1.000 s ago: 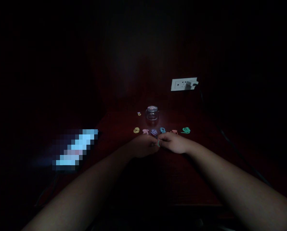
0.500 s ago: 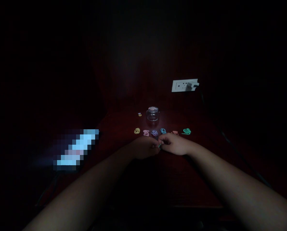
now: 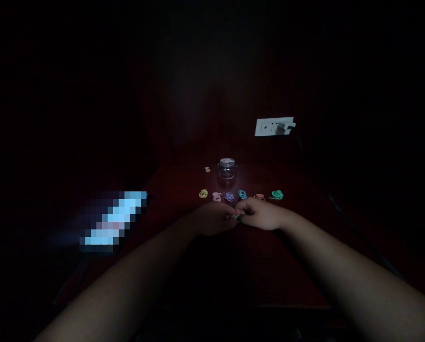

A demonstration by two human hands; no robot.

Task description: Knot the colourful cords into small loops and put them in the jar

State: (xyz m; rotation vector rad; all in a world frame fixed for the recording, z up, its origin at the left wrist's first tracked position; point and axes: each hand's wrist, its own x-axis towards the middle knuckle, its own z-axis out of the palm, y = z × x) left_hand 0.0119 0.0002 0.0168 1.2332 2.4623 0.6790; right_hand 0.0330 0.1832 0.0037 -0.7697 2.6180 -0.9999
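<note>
My left hand (image 3: 216, 219) and my right hand (image 3: 260, 213) meet at the fingertips above the dark red table (image 3: 255, 266), both closed in a pinch on a small green hair tie (image 3: 238, 218). Most of that band is hidden by the fingers. Just beyond runs a row of hair tie piles: yellow (image 3: 203, 194), pink (image 3: 217, 196), purple (image 3: 229, 196), blue (image 3: 242, 194), orange (image 3: 259, 196) and green (image 3: 277, 194). My right hand partly covers the orange pile. Behind the row stands a clear lidded jar (image 3: 227, 169).
Left of the jar lie a couple of small bands (image 3: 207, 169), one of them yellow. A glowing, pixelated screen (image 3: 116, 221) is at the left. On the back wall is a white socket (image 3: 275, 127) with a plug in it. A cable (image 3: 358, 237) runs along the right side.
Both hands stay almost in place. A little more of the green hair tie shows between the fingertips now. The piles and jar have not moved on the table.
</note>
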